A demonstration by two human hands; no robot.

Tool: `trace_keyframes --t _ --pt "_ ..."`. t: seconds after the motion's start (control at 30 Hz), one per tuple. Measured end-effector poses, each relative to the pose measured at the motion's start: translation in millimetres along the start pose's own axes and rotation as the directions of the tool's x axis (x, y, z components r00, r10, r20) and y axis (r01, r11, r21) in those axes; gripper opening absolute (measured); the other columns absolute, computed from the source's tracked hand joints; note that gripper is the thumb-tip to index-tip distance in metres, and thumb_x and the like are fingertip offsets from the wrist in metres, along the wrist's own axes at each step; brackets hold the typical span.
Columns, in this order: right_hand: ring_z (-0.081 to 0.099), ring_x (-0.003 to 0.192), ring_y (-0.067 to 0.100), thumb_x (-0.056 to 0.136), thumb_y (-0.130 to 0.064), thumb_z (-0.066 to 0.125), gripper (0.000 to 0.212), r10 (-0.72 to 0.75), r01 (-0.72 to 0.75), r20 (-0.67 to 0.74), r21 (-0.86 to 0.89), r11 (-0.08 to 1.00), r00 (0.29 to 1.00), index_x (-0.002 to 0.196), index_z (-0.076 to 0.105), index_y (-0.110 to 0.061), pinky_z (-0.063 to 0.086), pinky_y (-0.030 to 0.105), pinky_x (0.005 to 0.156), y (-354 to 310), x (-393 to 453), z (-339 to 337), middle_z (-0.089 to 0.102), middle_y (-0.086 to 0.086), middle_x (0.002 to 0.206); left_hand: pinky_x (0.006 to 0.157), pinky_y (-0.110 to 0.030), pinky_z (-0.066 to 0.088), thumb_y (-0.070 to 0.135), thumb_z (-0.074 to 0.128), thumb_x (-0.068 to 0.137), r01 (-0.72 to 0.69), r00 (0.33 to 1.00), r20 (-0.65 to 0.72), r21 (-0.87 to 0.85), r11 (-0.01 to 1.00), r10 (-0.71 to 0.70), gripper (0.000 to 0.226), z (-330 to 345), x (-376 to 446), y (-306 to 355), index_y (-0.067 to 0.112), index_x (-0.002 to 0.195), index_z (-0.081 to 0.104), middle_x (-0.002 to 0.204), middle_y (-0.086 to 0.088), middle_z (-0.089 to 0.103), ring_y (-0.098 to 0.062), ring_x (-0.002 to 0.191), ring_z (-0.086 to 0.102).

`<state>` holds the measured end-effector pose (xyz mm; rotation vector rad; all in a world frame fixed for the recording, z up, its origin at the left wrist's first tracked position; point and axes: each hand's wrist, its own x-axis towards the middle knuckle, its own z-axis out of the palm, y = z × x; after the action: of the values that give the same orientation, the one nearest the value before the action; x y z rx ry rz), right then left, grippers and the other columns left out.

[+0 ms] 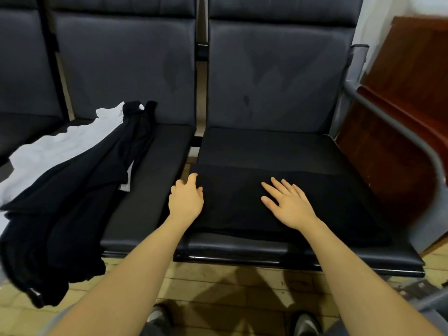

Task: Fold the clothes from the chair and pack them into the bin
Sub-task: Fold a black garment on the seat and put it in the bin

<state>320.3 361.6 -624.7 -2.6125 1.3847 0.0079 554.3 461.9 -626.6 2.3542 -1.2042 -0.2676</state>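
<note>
A black garment lies flat and folded on the right chair seat. My right hand rests on its middle with fingers straight and spread. My left hand is at the garment's left edge, fingers curled over that edge. On the left seat a loose black garment hangs over the front edge, lying on top of a white garment. No bin is in view.
Dark padded seats form a row with backrests behind. A grey metal armrest borders the right seat, with a brown wooden panel beyond it. Below is a wooden floor with my shoes.
</note>
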Motion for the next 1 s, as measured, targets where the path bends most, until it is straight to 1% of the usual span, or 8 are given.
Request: trace_keyframes --t 0.1,0.23,0.4,0.5,0.6,0.7,0.83,1.0 --pt "-0.004 0.147 0.013 0.098 -0.058 0.017 0.055 0.004 -0.003 0.026 -0.029 1.000 1.000 0.149 0.008 -0.042 -0.004 0.034 0.118 0.3 -3.6 1.0 0.000 -0.010 0.160 0.090 -0.044 0.047 0.025 0.050 0.097 -0.008 1.000 -0.022 -0.077 0.997 0.007 0.046 -1.4 1.9 -0.6 0.020 0.141 0.036 0.122 -0.016 0.053 -0.033 0.106 0.054" --pt "-0.005 0.147 0.012 0.097 -0.059 0.016 0.055 0.008 -0.006 0.030 -0.042 0.999 1.000 0.149 0.006 -0.042 -0.004 0.034 0.118 -0.8 -8.9 1.1 0.000 -0.011 0.159 0.091 -0.042 0.045 0.014 0.052 0.095 -0.101 0.991 -0.098 -0.057 0.993 0.096 0.042 -5.5 -1.0 -0.1 0.020 0.136 0.043 0.117 -0.013 0.054 -0.030 0.102 0.055" --pt "-0.005 0.147 0.015 0.097 -0.060 0.015 0.056 0.010 -0.007 0.041 -0.055 0.998 0.999 0.150 0.005 -0.042 -0.004 0.037 0.118 -4.9 -15.4 1.1 -0.001 -0.009 0.160 0.082 -0.024 0.042 0.007 0.050 0.095 -0.197 0.977 -0.135 -0.246 0.949 0.168 0.040 -18.5 -1.9 1.8 0.017 0.133 0.049 0.116 -0.010 0.047 -0.017 0.092 0.050" --pt "-0.006 0.147 0.018 0.097 -0.060 0.013 0.057 0.012 -0.010 0.029 -0.055 0.998 1.000 0.150 0.003 -0.041 -0.005 0.039 0.118 -18.6 -14.7 5.3 -0.003 -0.007 0.160 0.087 -0.023 0.042 0.004 0.055 0.091 -0.315 0.936 -0.251 -0.283 0.906 0.247 0.038 -31.8 -0.8 10.6 0.015 0.127 0.056 0.109 -0.006 0.050 -0.016 0.097 0.052" --pt "-0.006 0.147 0.020 0.097 -0.059 0.014 0.059 0.005 -0.005 0.007 -0.034 0.999 1.000 0.151 0.004 -0.038 -0.005 0.040 0.118 -42.9 -11.7 11.1 -0.003 -0.005 0.160 0.084 -0.020 0.042 0.003 0.060 0.088 -0.487 0.849 -0.346 -0.215 0.847 0.400 0.035 -43.2 -4.9 21.8 0.012 0.122 0.062 0.103 -0.004 0.056 -0.015 0.094 0.057" --pt "-0.003 0.147 0.020 0.097 -0.057 0.022 0.058 -0.014 0.014 -0.016 0.051 0.999 1.000 0.151 0.014 -0.036 -0.004 0.040 0.117 -60.0 -8.0 13.3 0.003 -0.005 0.160 0.086 -0.013 0.041 0.003 0.064 0.085 -0.613 0.757 -0.395 -0.153 0.775 0.521 0.034 -49.6 -11.1 34.1 0.010 0.119 0.064 0.100 -0.003 0.060 -0.009 0.093 0.057" --pt "0.019 0.142 0.017 0.098 -0.040 0.043 0.041 0.002 0.043 -0.123 0.364 0.930 0.992 0.137 0.047 -0.031 0.007 0.036 0.113 -46.8 -7.5 -1.3 0.024 -0.008 0.155 0.088 0.000 0.033 0.003 0.065 0.085 -0.652 0.738 -0.381 -0.189 0.734 0.557 0.035 -46.6 -20.5 55.2 0.010 0.119 0.064 0.098 0.000 0.060 0.005 0.092 0.047" --pt "0.029 0.134 0.016 0.098 -0.035 0.046 0.038 0.097 -0.045 -0.238 0.215 0.976 0.966 0.135 0.049 -0.029 0.017 0.034 0.107 15.7 -33.8 -15.1 0.036 -0.010 0.147 0.087 -0.002 0.037 0.006 0.066 0.086 -0.645 0.762 -0.320 -0.305 0.700 0.563 0.034 -31.9 -31.2 92.3 0.014 0.118 0.064 0.098 0.006 0.059 0.001 0.091 0.053"
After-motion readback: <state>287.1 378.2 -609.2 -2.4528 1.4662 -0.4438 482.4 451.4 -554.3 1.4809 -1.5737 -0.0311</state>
